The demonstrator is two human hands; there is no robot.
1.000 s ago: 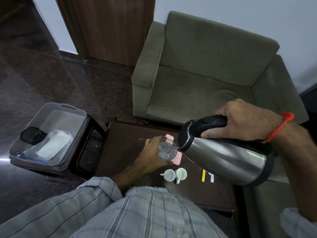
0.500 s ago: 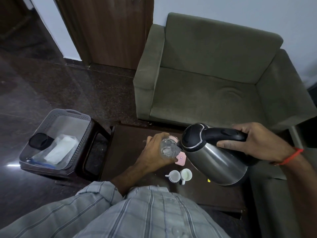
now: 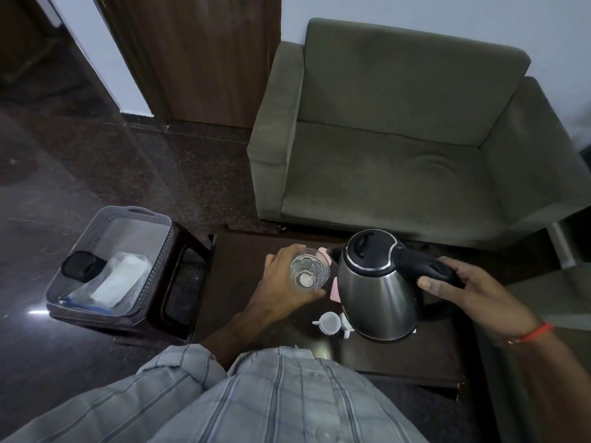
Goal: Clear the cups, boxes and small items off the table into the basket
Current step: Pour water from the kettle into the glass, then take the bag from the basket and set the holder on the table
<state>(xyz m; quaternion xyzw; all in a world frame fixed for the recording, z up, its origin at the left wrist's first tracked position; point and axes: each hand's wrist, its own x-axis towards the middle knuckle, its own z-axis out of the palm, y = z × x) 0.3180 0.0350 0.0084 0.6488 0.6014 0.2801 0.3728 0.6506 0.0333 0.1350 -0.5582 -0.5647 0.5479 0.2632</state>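
Observation:
My left hand [image 3: 281, 282] is wrapped around a clear drinking glass [image 3: 308, 271] over the dark wooden table [image 3: 243, 282]. My right hand [image 3: 460, 287] grips the black handle of a steel kettle [image 3: 375, 289], which stands upright just right of the glass. A pink box [image 3: 334, 287] shows partly between the glass and the kettle. Two small white cups [image 3: 329, 322] sit at the kettle's near left base, one half hidden behind it. The grey basket [image 3: 105, 231] stands to the left on a stool.
Inside the basket lie a black cup [image 3: 81, 266] and a white packet [image 3: 120, 281]. A green sofa [image 3: 399, 139] stands behind the table. The stool [image 3: 179, 251] touches the table's left side. Dark polished floor spreads to the left. My checked shirt fills the bottom.
The kettle has swung from tilted toward the glass to upright and lower over the table, my right hand dropping with it. It now hides the yellow and white items.

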